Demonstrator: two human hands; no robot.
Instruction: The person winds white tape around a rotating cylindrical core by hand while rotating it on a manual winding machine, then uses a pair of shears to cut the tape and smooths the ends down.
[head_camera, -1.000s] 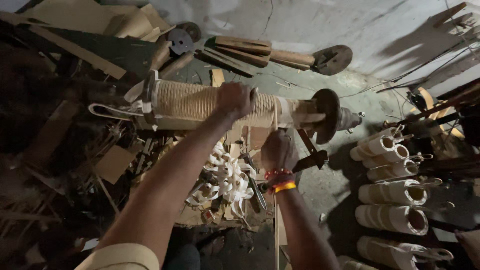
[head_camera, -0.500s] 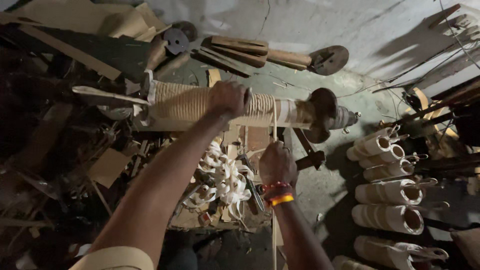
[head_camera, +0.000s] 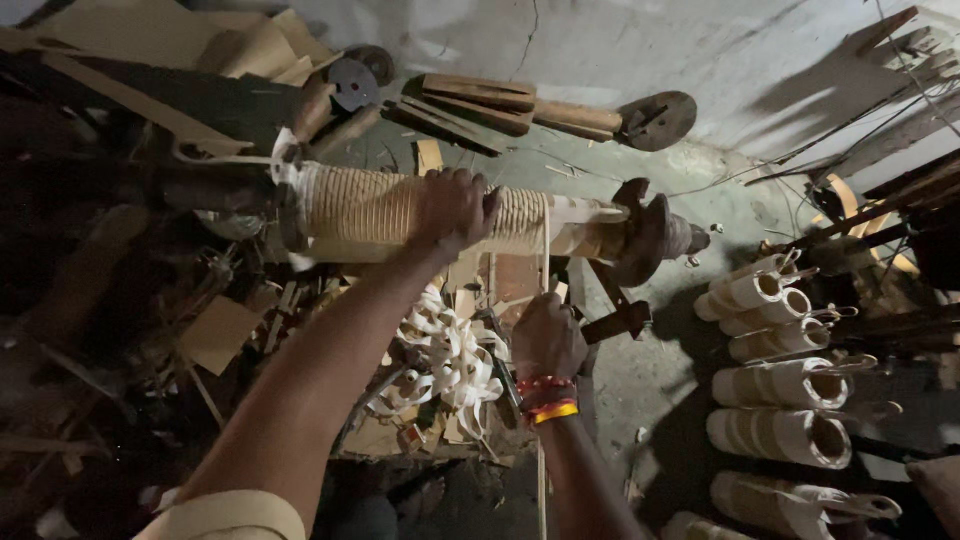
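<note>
The left hand (head_camera: 452, 208) lies palm-down on the roller (head_camera: 430, 215), fingers curled over its top and pressing on the pale strip coils wound around it. The roller lies level, directly ahead of both hands, ending in a dark disc (head_camera: 640, 230) to the right of the left hand. The right hand (head_camera: 545, 335) sits below the roller, closed in a fist around a thin pale strip (head_camera: 545, 250) that runs straight up from the fist to the roller. Beaded bands (head_camera: 548, 398) circle the right wrist. Between the forearms, under the roller, lies a heap of white curled strips (head_camera: 450, 360). To the right of the right hand, pale cylinders (head_camera: 780, 385) lie in a column on the floor (head_camera: 640, 380).
</note>
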